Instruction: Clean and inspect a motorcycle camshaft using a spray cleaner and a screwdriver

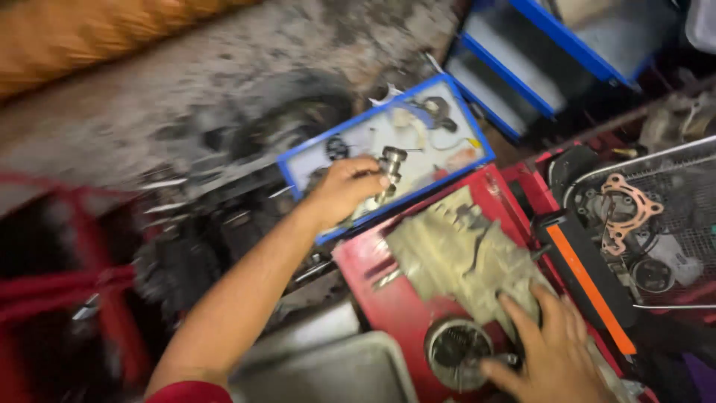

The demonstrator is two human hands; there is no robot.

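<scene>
Left hand (344, 190) is gripping a small metal shaft (389, 170) over the blue-rimmed tray (477, 134) of loose bits. Right hand (548, 351) lies flat on the grimy engine casing (455, 254) atop a red stand (388, 298), fingertips by a round gear (456, 352). Wire basket (690, 186) with a copper gasket (626, 205) crowds the right.

The left hand (344, 189) is stretched far forward on a bare, nearly straight forearm, knuckles up, fingers curled shut around a small grey metal shaft (389, 173). Nearer than that shaft and to its right, the right hand (548, 351) lies palm down, fingers spread.
</scene>
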